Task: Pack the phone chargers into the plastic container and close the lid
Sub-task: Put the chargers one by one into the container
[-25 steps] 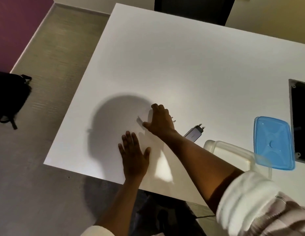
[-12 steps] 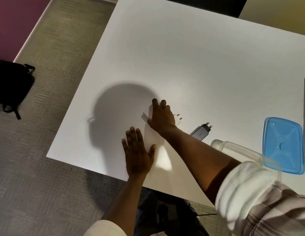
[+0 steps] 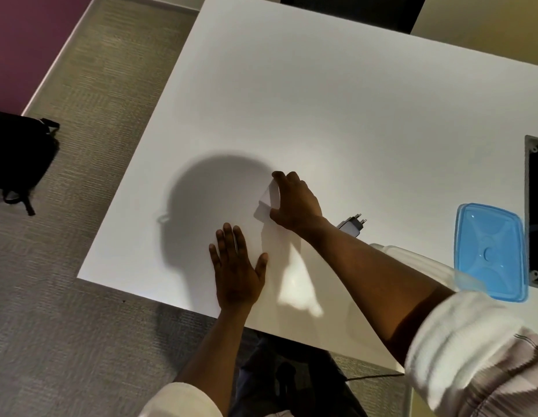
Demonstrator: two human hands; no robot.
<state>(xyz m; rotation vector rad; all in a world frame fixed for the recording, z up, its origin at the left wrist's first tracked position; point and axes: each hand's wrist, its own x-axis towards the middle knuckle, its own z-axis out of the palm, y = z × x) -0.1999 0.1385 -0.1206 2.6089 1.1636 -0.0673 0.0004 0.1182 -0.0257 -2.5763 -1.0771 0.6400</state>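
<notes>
Fingers of your right hand (image 3: 296, 203) are curled over a white charger (image 3: 267, 203) on the worktop (image 3: 321, 100), thumb on its near side and fingertips on its far side, so the hold looks closed but the charger does not yet appear lifted. Your left hand (image 3: 236, 266) lies flat and open on the worktop near the front edge, holding nothing. A second, grey charger (image 3: 350, 225) lies just beside your right forearm, prongs pointing away from you. The clear plastic container (image 3: 412, 257) sits farther to your right, partly hidden by your arm, and the blue lid (image 3: 491, 251) lies flat just beyond it. To do this pickup well, settle your fingertips firmly on both sides of the white charger before raising it, since its smooth casing will likely slip under a loose pinch. Lift it straight up, then swing across over the grey charger without knocking it. Lower it into the container instead of dropping it, and keep the lid where it is until both chargers are inside.
</notes>
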